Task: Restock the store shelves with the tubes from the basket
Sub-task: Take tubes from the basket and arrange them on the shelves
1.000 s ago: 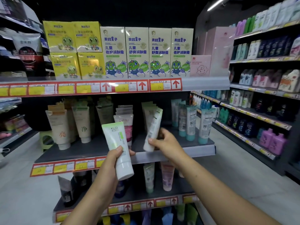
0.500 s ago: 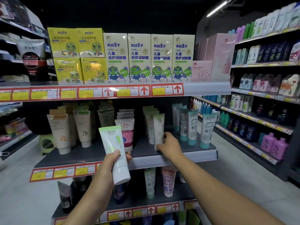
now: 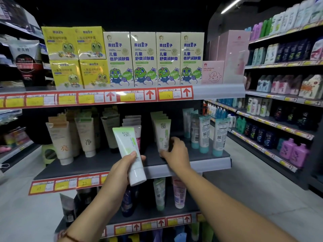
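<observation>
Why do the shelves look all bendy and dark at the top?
Head view: the wide lens curves the price strip and tilts the side shelves; a ceiling light leaves the top black; the far bottles look soft, while the white tube in the left hand is sharp.
</observation>
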Available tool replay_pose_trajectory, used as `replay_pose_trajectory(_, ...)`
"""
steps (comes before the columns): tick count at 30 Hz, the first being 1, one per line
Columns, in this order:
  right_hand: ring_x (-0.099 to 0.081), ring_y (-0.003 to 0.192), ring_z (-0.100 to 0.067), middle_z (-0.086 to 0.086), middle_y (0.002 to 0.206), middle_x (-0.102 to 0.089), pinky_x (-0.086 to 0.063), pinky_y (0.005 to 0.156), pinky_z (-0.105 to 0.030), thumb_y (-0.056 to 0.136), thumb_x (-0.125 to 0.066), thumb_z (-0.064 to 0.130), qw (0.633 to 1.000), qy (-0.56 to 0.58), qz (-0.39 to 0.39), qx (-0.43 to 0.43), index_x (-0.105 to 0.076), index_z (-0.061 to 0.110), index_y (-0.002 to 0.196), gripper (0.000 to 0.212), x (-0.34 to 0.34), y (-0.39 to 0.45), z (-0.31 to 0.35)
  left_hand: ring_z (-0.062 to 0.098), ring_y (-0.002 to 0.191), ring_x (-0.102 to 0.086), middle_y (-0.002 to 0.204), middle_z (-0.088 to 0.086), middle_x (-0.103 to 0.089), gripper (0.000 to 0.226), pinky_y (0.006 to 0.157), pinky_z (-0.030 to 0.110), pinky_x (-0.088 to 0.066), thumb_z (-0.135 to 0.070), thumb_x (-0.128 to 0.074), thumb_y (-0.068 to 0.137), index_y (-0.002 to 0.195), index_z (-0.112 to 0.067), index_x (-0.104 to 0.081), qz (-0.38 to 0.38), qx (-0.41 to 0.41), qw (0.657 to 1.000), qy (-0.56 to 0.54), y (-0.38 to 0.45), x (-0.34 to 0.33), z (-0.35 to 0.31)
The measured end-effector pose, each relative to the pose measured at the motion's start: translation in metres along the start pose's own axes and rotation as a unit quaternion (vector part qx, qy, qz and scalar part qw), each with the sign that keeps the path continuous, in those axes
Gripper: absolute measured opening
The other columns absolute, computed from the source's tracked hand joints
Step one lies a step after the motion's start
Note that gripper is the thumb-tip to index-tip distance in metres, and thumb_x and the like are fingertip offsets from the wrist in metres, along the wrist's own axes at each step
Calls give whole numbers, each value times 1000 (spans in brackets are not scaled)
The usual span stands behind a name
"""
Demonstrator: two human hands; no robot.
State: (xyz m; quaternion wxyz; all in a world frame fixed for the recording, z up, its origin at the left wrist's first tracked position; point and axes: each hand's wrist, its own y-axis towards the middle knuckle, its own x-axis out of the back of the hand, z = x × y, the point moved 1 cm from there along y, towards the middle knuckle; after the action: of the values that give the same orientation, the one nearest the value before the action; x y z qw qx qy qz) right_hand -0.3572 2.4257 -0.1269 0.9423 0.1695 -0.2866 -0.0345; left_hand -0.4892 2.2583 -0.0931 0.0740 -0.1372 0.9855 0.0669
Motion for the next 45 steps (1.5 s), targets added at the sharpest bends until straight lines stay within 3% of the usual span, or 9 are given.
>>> replay_pose_trajectory(2, -53, 106, -12, 4, 115, -56, -47, 91, -32, 83, -71, 41, 997, 57, -27, 49, -57, 19, 124, 48, 11, -18, 6, 20, 101, -71, 107, 2, -76, 38, 87, 37, -52, -48, -70, 82, 107, -20, -75, 24, 2, 1000, 14, 7, -1, 3)
replay_pose_trajectory(6, -68, 99, -14, 0, 107, -73, -53, 90, -33, 98, -55, 36, 941, 267, 206, 2, -70, 18, 110, 26, 22, -53, 21, 25, 104, -70, 108, 4, -75, 40, 96, 52, -52, -40, -73, 85, 117, -17, -66, 50, -34, 994, 92, 24, -12, 5)
replay_pose_trajectory(10, -67, 104, -19, -7, 115, -72, -52, 93, -34, 102, -50, 25, 898, 366, 242, -35, -68, 15, 118, 26, 42, -46, 18, 24, 101, -72, 111, 9, -74, 38, 91, 49, -56, -6, -69, 89, 122, -12, -52, 36, -54, 996, 57, 46, -30, 6)
replay_pose_trajectory(22, -55, 112, -14, -4, 129, -52, -43, 92, -22, 98, -54, 15, 980, 70, 164, 85, -53, 15, 138, 39, 37, -9, 3, 22, 84, -70, 87, 3, -71, 33, 74, 40, -60, -22, -77, 84, 115, -23, -67, -47, -126, 957, 259, 88, -49, 30)
replay_pose_trajectory(26, -57, 113, -22, -7, 127, -57, -48, 100, -41, 99, -47, 15, 986, 51, 150, 55, -54, 18, 132, 34, 22, -7, -5, 10, 80, -69, 86, -4, -72, 19, 63, 20, -50, -30, -72, 88, 107, -25, -71, -52, -144, 940, 304, 95, -53, 34)
replay_pose_trajectory(32, -58, 117, -21, -9, 136, -55, -49, 96, -34, 92, -56, 20, 982, 130, 139, 8, -45, 19, 142, 51, 18, -1, -9, 8, 107, -66, 116, -6, -72, 37, 89, 25, -53, -30, -67, 92, 129, -21, -65, -36, -149, 937, 314, 101, -53, 40)
replay_pose_trajectory(37, -37, 141, -23, -7, 158, -29, -36, 112, -36, 86, -62, 16, 954, 213, 193, -87, -3, 20, 158, 93, 20, 9, -5, 20, 143, -36, 155, 2, -39, 58, 102, 21, -26, -31, -42, 104, 158, -19, -21, -37, -85, 957, 276, 110, -64, 44)
replay_pose_trajectory(42, -62, 112, -18, -1, 125, -65, -50, 100, -41, 86, -59, 29, 972, 145, 183, -35, -50, 24, 136, 51, 12, 12, 0, 10, 118, -54, 137, -2, -58, 44, 94, 21, -37, -18, -39, 105, 148, -27, -40, -35, -121, 959, 254, 114, -76, 55)
replay_pose_trajectory(45, -63, 109, -19, -2, 120, -66, -52, 95, -39, 93, -55, 29, 977, 130, 166, -12, -53, 23, 132, 39, 10, 10, 1, 13, 120, -57, 135, -2, -60, 43, 94, 23, -41, -18, -41, 104, 146, -27, -44, -54, -142, 955, 253, 115, -77, 62)
